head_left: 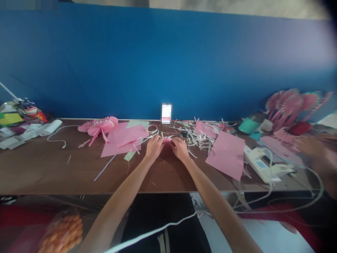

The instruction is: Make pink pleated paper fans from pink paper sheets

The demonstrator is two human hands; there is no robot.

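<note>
Pink paper everywhere on this brown table (52,168). Both hands are out in the middle of it, working one small pink folded piece (166,140) that sits right between them, near the far edge. The left hand (154,147) and right hand (180,147) each have their fingertips pressed down on an end of it, fingers curled; too small and blurry to say if it's a real pinch. Pink sheets (225,154) lie either side, a finished pink fan (101,127) sits off to the left, and a heap of white paper strips (197,137) is just behind the right hand. A white glue gun (259,163) lies further right.
</note>
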